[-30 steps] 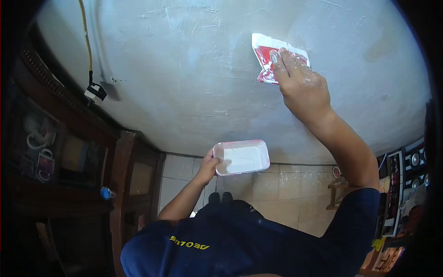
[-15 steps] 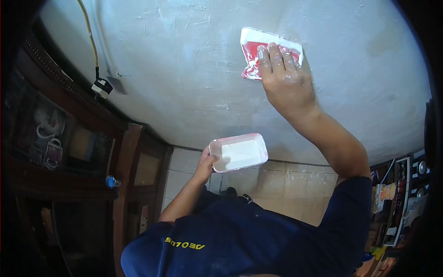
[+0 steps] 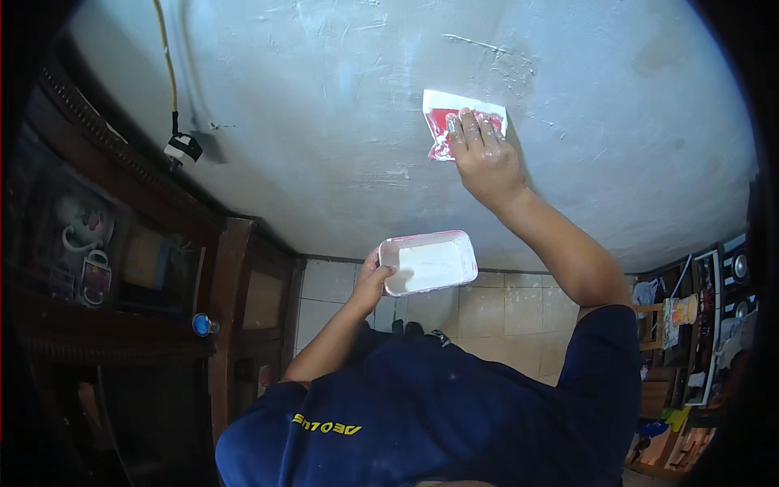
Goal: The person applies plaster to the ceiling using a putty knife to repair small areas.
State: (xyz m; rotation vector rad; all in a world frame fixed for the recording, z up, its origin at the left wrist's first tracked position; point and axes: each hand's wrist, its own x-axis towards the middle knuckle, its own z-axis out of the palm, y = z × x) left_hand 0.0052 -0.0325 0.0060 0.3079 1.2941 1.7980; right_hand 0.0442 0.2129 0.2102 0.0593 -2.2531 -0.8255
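Grasping a red scraper (image 3: 437,118), white edge facing away from the tub (image 3: 430,237), long axis crosswise, the right hand (image 3: 491,165) has open wall (image 3: 316,162) either side; the left hand (image 3: 370,281) clasps the tub's left end.

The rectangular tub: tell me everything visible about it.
The tub is pale, apparently plastic, with rounded corners and pinkish-red along parts of its rim. Its open top faces the camera, showing white material inside. The left hand grips its left end, thumb over the rim, holding it above the tiled floor. Its underside is hidden.

Left fingers (image 3: 388,270) hold tray (image 3: 467,255); right fingers (image 3: 471,130), red-white spreader (image 3: 439,118).
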